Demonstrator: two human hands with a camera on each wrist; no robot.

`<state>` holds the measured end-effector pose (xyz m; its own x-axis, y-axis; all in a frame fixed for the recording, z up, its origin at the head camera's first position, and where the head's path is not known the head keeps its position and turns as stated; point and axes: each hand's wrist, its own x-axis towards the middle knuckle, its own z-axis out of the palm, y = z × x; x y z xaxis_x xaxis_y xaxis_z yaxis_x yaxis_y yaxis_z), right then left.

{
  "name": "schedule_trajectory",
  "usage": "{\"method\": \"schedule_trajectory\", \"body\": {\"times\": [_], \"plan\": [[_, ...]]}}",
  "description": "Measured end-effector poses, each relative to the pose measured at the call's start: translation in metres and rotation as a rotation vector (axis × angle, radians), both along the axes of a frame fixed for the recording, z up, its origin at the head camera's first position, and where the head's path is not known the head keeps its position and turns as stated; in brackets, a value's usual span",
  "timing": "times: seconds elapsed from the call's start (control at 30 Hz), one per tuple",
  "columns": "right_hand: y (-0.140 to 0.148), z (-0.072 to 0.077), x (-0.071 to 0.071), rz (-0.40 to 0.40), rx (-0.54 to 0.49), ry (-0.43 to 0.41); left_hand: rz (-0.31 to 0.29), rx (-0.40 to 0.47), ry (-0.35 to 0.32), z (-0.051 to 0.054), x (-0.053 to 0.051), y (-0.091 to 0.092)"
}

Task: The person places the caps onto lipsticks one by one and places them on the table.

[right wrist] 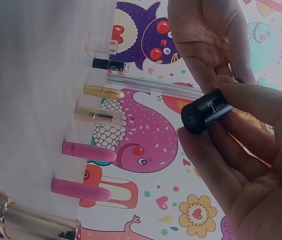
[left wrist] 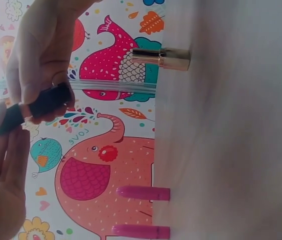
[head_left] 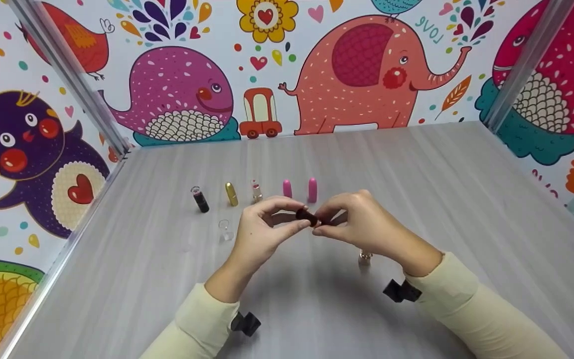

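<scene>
Both hands meet over the table around a black lipstick [head_left: 307, 217], holding it tilted in the air. My left hand [head_left: 267, 227] pinches one end between thumb and fingers. The right hand [head_left: 366, 219] pinches the other end. A thin coppery band shows between the two dark parts in the left wrist view. White lettering is visible on the black lipstick [right wrist: 207, 111] in the right wrist view. Below the right hand, a gold lipstick [head_left: 364, 258] stands upright on the table, partly covered by that hand in the head view.
Behind the hands stand a black lipstick with a clear top [head_left: 200, 200], a gold one [head_left: 231, 194], a clear-capped one [head_left: 256, 192] and two pink ones [head_left: 287, 189]. A small transparent piece [head_left: 225, 230] is left of the left hand. Printed panels border the table [head_left: 142, 249].
</scene>
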<state>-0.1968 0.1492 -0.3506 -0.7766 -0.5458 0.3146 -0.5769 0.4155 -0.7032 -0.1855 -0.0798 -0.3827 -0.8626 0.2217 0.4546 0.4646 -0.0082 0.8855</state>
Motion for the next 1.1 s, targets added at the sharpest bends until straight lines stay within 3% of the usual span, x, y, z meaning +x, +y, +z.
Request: {"method": "schedule_trajectory", "body": {"times": [0.3, 0.43, 0.63, 0.77, 0.93, 1.1], "plan": [[0.008, 0.002, -0.007, -0.029, -0.018, -0.014, 0.101, 0.111, -0.054, 0.023, -0.009, -0.032], [0.011, 0.002, -0.01, -0.047, -0.024, -0.014, 0.12, 0.169, -0.072, 0.032, -0.014, -0.05], [0.017, 0.003, -0.016, -0.075, -0.036, -0.058, 0.174, 0.124, -0.066, 0.041, -0.018, -0.073], [0.022, 0.002, -0.025, -0.135, -0.035, -0.092, 0.209, 0.103, -0.07, 0.043, -0.021, -0.084], [0.03, -0.003, -0.039, -0.233, -0.034, -0.104, 0.228, 0.057, -0.111, 0.043, -0.025, -0.095], [0.036, -0.008, -0.051, -0.286, -0.04, -0.093, 0.232, -0.051, -0.167, 0.043, -0.027, -0.106]]}}
